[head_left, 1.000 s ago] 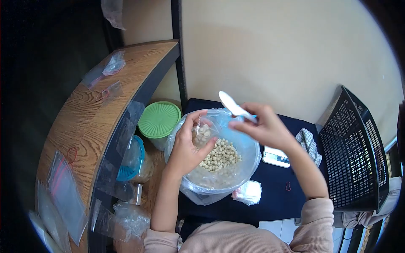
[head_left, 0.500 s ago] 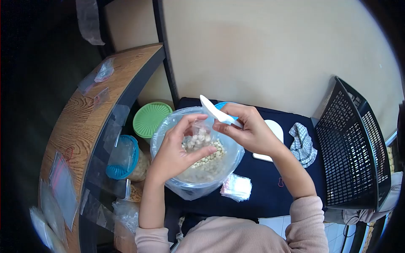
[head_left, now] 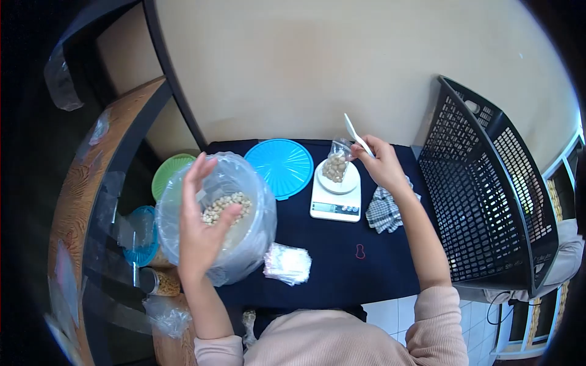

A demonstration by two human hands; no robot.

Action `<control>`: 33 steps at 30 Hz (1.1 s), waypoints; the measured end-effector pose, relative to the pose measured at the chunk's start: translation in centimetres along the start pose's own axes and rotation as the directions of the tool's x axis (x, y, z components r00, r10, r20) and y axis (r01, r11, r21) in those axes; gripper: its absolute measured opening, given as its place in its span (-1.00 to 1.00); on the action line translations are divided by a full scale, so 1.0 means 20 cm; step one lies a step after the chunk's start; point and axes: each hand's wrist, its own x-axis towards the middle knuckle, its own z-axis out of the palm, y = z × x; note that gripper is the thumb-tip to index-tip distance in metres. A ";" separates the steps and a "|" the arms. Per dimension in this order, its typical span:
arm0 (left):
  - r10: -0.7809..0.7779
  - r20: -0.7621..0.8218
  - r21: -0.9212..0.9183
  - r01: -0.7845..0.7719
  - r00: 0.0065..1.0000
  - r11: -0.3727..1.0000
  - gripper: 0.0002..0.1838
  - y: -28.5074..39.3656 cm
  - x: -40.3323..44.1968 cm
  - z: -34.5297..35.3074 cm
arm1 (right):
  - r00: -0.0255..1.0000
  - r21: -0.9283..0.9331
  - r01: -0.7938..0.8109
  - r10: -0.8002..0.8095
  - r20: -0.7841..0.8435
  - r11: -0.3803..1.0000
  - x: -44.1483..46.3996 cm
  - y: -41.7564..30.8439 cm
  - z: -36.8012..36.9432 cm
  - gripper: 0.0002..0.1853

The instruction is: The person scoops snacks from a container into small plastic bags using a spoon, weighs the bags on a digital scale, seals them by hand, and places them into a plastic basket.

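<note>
Centrally, a worktop (head_left: pixel 329 274) covered in dark cloth is shown, flanked at the far right by a black perforated basket (head_left: pixel 482 189). At the left of the cloth, a large pail (head_left: pixel 261 235), lined with clear plastic, is partly filled with pale rounded pieces (head_left: pixel 226 207). A round blue lid (head_left: pixel 279 168) is laid flat just behind and to the right of the pail. The left hand (head_left: pixel 201 229) is held above the pail, open, with thumb and fingers spread and nothing seen in its grasp. By the right hand (head_left: pixel 378 161), closed in a pinch, a white spoon (head_left: pixel 354 131) is gripped, its bowl pointed upward. A white scale (head_left: pixel 323 205) is placed between the blue lid and a checked cloth (head_left: pixel 383 210). On its round platform a small clear bag (head_left: pixel 335 166) of pale pieces is seated, slightly tilted; whether its top is also pinched by the right fingers cannot be told. Nearer the front, a stack of clear packets (head_left: pixel 287 264) is set beside the pail, and a thin red band (head_left: pixel 360 251) is seen farther right.
</note>
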 end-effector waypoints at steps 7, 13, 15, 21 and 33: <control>-0.242 -0.110 -0.092 0.232 0.964 0.968 -0.49 -0.18 -0.12 0.00 | 0.884 0.181 -0.438 0.458 -0.090 0.881 -0.01 0.70 0.18 -0.75; -0.252 -0.134 -0.166 0.229 0.958 0.959 -0.60 -0.17 -0.14 0.01 | 0.932 0.093 -0.339 0.348 -0.099 0.936 -0.06 0.80 0.20 -0.75; -0.269 -0.143 -0.156 0.247 0.952 0.956 -0.61 -0.19 -0.15 0.01 | 0.941 0.053 -0.326 0.330 -0.079 0.944 -0.05 0.80 0.17 -0.75; -0.297 -0.164 -0.068 0.290 0.941 0.955 -0.61 -0.21 -0.15 0.00 | 0.908 -0.125 -0.413 0.419 0.023 0.902 -0.05 0.87 0.12 -0.64; -0.275 -0.189 -0.008 0.279 0.943 0.960 -0.60 -0.22 -0.15 0.01 | 0.889 -0.054 -0.453 0.455 0.048 0.890 -0.08 0.81 0.00 -0.56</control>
